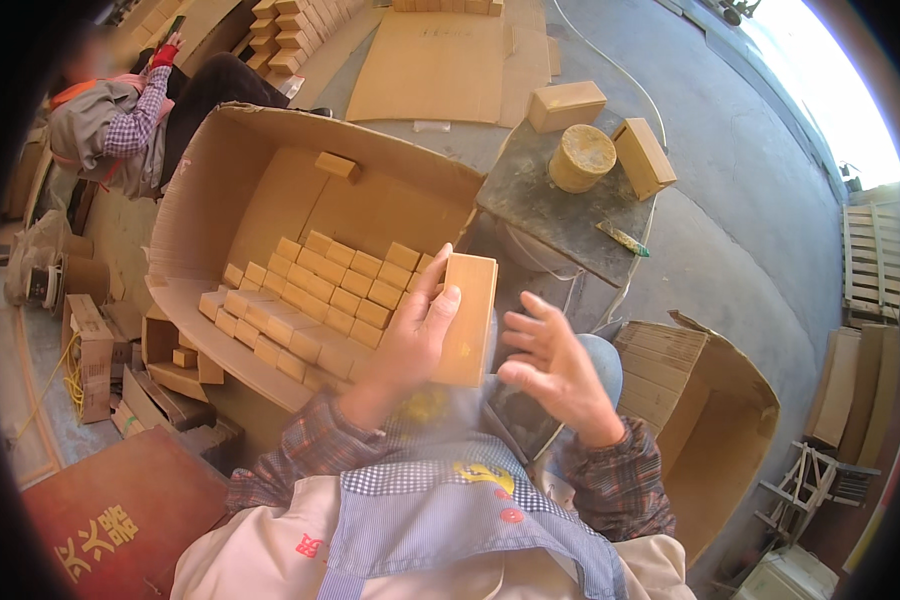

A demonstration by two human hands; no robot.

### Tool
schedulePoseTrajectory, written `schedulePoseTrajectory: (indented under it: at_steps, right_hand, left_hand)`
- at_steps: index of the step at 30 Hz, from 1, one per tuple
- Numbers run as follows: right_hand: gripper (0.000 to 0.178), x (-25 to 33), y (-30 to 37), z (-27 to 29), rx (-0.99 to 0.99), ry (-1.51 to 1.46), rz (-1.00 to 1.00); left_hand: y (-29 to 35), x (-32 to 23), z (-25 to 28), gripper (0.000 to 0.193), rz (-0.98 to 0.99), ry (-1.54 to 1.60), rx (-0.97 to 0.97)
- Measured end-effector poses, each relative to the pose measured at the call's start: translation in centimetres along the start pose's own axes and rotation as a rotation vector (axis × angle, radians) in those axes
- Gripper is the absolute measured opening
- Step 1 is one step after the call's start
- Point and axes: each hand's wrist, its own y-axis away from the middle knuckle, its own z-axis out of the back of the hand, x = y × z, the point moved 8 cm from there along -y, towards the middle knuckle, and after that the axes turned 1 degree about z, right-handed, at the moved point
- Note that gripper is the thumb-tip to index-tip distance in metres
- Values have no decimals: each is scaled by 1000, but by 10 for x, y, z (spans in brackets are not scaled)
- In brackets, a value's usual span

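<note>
In front of my chest, my left hand grips a light-brown rectangular wooden block by its left side, with the thumb across its face. The block stands tilted, its long side running away from me. Just to its right is my right hand, apart from the block, fingers spread and nothing in them. Beyond my left hand, rows of similar wooden blocks fill the near part of a large open cardboard box. One single block lies apart near that box's far side.
At the far right, a dark worktop carries a round tin, two wooden blocks and a green-tipped tube. An open carton stands at my right. A red chest is lower left. Another person sits upper left.
</note>
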Motion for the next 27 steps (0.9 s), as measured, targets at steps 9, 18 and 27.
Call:
schedulePoseTrajectory:
  at_steps: [9,18,27]
  right_hand:
    - [100,4,37,-65,-92,-497,87]
    - [101,12,62,-58,-326,-363,253]
    - [99,14,81,-50,-475,-134,403]
  left_hand:
    - [31,-39,-14,59,-245,-183,-63]
    - [104,-116,-31,26,-624,-911,-32]
    - [118,-119,-46,22,-643,-923,-9]
